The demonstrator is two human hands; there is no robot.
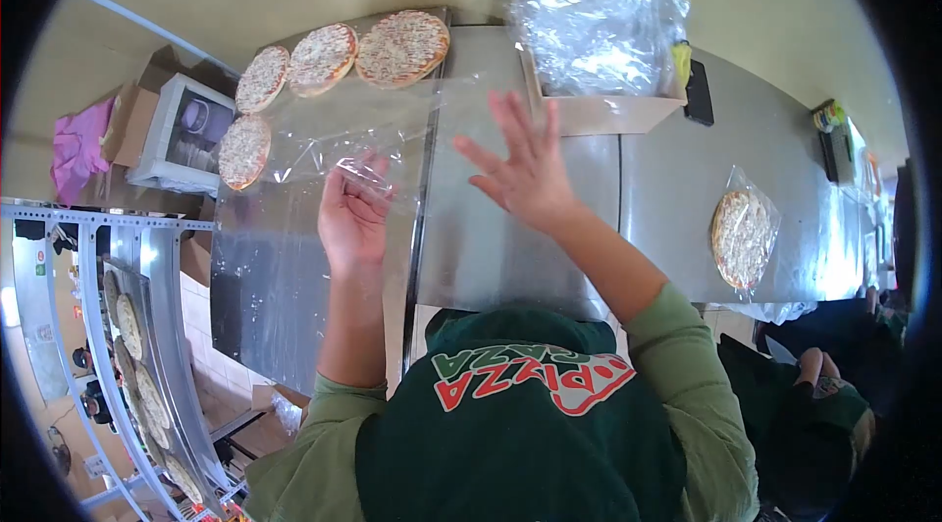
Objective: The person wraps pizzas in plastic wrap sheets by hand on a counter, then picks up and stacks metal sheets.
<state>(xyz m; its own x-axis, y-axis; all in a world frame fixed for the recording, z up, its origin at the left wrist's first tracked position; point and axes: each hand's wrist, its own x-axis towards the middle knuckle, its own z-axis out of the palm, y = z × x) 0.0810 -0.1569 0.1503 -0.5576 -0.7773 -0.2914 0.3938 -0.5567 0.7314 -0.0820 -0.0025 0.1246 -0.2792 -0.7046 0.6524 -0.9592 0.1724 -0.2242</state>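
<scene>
My left hand [355, 213] is closed on a clear plastic bag [339, 134], which stretches up and away over the left side of the table. My right hand [525, 169] is raised over the middle of the table, fingers spread, holding nothing that I can see. Several cheese-topped pizzas lie beyond the bag: a pizza at the left [244, 151], two further back, and a larger pizza [402, 48] at the back edge. The bag covers part of the view close to them.
A cardboard box [618, 118] full of clear plastic bags [594, 26] stands at the back, a black phone [699, 93] beside it. One bagged pizza [743, 239] lies on the right. A metal rack [108, 218] with pizza bases stands at left. Another person [805, 424] is at lower right.
</scene>
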